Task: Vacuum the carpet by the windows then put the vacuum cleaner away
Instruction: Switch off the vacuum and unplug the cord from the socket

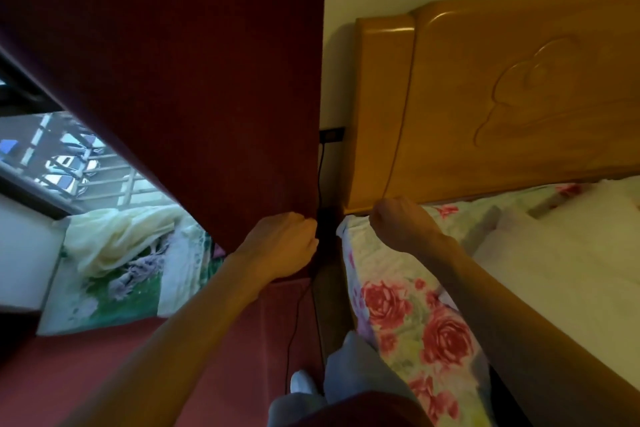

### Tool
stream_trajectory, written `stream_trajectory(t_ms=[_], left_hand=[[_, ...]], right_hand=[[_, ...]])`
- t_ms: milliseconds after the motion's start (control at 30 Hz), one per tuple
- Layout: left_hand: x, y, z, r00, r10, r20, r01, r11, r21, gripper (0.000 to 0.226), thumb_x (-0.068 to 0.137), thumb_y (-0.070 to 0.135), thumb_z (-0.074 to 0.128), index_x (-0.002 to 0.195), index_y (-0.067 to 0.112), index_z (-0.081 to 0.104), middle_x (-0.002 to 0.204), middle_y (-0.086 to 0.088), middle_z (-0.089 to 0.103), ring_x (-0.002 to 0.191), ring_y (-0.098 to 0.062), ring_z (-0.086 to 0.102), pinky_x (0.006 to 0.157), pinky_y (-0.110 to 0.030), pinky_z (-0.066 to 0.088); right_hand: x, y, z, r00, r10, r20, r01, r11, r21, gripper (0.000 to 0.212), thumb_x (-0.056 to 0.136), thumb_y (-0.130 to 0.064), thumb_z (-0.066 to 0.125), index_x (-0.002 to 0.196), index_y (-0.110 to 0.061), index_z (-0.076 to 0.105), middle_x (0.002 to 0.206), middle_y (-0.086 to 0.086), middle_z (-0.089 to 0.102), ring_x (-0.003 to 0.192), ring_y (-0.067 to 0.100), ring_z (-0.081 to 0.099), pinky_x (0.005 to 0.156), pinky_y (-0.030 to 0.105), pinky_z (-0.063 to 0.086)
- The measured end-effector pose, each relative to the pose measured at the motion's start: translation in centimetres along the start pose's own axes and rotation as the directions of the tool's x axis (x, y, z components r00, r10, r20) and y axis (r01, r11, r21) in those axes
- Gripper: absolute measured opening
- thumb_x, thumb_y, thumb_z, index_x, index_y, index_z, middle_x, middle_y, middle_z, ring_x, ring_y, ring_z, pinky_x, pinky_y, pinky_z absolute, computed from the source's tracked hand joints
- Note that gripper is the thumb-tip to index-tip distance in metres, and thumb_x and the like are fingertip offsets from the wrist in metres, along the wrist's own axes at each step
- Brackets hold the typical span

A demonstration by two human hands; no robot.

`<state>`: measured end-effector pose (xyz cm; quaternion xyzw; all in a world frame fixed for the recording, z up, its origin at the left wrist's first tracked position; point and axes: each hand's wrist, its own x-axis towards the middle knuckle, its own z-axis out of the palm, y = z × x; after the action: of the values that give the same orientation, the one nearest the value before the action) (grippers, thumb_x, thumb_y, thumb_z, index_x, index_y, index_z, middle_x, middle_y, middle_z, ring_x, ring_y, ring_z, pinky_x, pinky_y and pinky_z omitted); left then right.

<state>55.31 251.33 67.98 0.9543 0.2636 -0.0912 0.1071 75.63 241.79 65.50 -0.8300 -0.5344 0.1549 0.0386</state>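
Now the edge of the dark red curtain (194, 97) is gripped near its foot by the left hand (284, 243), whose fingers are curled round the cloth. A thin black cord (321, 166) is seen just beyond that hand's knuckles. It runs down from a wall socket (332, 134) above the hand and on over the red carpet (104, 367), which is spread beneath the left forearm. To the left of that hand a window (65, 163) is seen, with pale cloth (121, 239) heaped below it. The right hand (398, 222) is held just to the right of the left one, apart from it, above the corner of a rose-patterned bedsheet (415, 315). Its fingers are curled away from view, and whether anything is held cannot be told. Beyond the right hand a wooden headboard (502, 97) is seen.
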Motion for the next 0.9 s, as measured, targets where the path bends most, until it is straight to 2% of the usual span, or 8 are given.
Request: stream_trajectory(t_ms=[133,200,367,567,600,667,733,900], left_hand=[[3.9,0.2,-0.1,0.999,0.028,0.043,-0.027,0.999,-0.027,0.031,0.104,0.03,0.039,0.102,0.009,0.062,0.104,-0.006,0.064,0.089,-0.02,0.061,0.073,-0.034,0.047],[5.9,0.5,0.1,0.998,0.032,0.063,-0.031,0.999,-0.014,0.03,0.104,0.03,0.039,0.101,0.009,0.062,0.104,-0.006,0.064,0.089,-0.02,0.061,0.073,-0.035,0.047],[11.3,1.9,1.8,0.996,0.027,0.08,-0.034,0.996,0.079,0.03,0.104,0.026,0.036,0.1,0.008,0.059,0.106,-0.009,0.063,0.093,-0.024,0.06,0.063,-0.032,0.035],[17.5,2.7,4.1,0.968,-0.067,0.242,0.047,0.995,0.088,0.018,0.097,0.021,0.047,0.1,0.009,0.059,0.106,-0.012,0.063,0.095,-0.029,0.061,0.065,-0.037,0.039],[18.5,2.5,4.2,0.973,-0.076,0.216,0.059,0.994,0.087,0.014,0.092,0.023,0.057,0.095,0.01,0.062,0.099,-0.011,0.065,0.089,-0.027,0.063,0.061,-0.033,0.039],[20.3,1.9,4.8,0.978,-0.059,0.201,0.045,0.996,0.074,0.027,0.061,0.028,0.086,0.065,0.016,0.063,0.065,-0.003,0.063,0.056,-0.016,0.061,0.045,-0.022,0.031],[21.7,1.1,6.2,0.972,-0.123,0.198,0.127,0.992,-0.005,0.039,0.039,0.027,0.092,0.048,0.021,0.054,0.047,0.003,0.053,0.038,-0.011,0.051,0.035,-0.017,0.027],[24.4,0.6,9.3,0.974,-0.16,0.159,0.169,0.985,-0.043,0.021,0.052,0.024,0.078,0.051,0.02,0.057,0.049,0.002,0.056,0.041,-0.013,0.056,0.035,-0.019,0.038]], right_hand=[[3.5,1.5,-0.2,1.0,-0.019,0.003,0.019,0.999,-0.045,0.023,0.098,-0.018,0.046,0.089,-0.009,0.065,0.099,0.015,0.068,0.089,0.032,0.064,0.06,0.027,0.034],[5.6,2.4,-0.2,1.0,-0.009,0.023,0.01,0.998,-0.056,0.025,0.098,-0.02,0.045,0.1,-0.008,0.068,0.103,0.014,0.068,0.093,0.031,0.064,0.065,0.029,0.039],[11.8,3.8,0.2,0.987,-0.053,0.151,0.057,0.998,-0.023,0.024,0.099,-0.019,0.044,0.102,-0.008,0.065,0.108,0.014,0.066,0.097,0.029,0.063,0.071,0.033,0.045],[19.6,4.3,1.8,0.948,-0.188,0.258,0.18,0.982,0.057,0.024,0.098,-0.017,0.044,0.102,-0.004,0.064,0.104,0.017,0.065,0.099,0.035,0.063,0.075,0.039,0.047],[21.1,4.2,2.5,0.935,-0.218,0.279,0.205,0.976,0.075,0.023,0.098,-0.017,0.044,0.101,-0.004,0.063,0.107,0.018,0.065,0.101,0.035,0.062,0.079,0.041,0.048],[23.9,4.2,3.8,0.914,-0.262,0.31,0.232,0.964,0.131,0.022,0.1,-0.017,0.042,0.091,-0.005,0.058,0.11,0.02,0.064,0.102,0.035,0.06,0.079,0.04,0.046],[26.5,4.1,5.1,0.908,-0.258,0.329,0.202,0.96,0.194,0.025,0.1,-0.016,0.042,0.078,-0.007,0.051,0.107,0.021,0.064,0.099,0.036,0.062,0.071,0.036,0.042],[31.7,4.0,9.1,0.919,-0.101,0.381,-0.056,0.923,0.381,0.022,0.098,-0.012,0.046,0.089,0.0,0.062,0.107,0.022,0.065,0.1,0.036,0.064,0.081,0.039,0.052]])
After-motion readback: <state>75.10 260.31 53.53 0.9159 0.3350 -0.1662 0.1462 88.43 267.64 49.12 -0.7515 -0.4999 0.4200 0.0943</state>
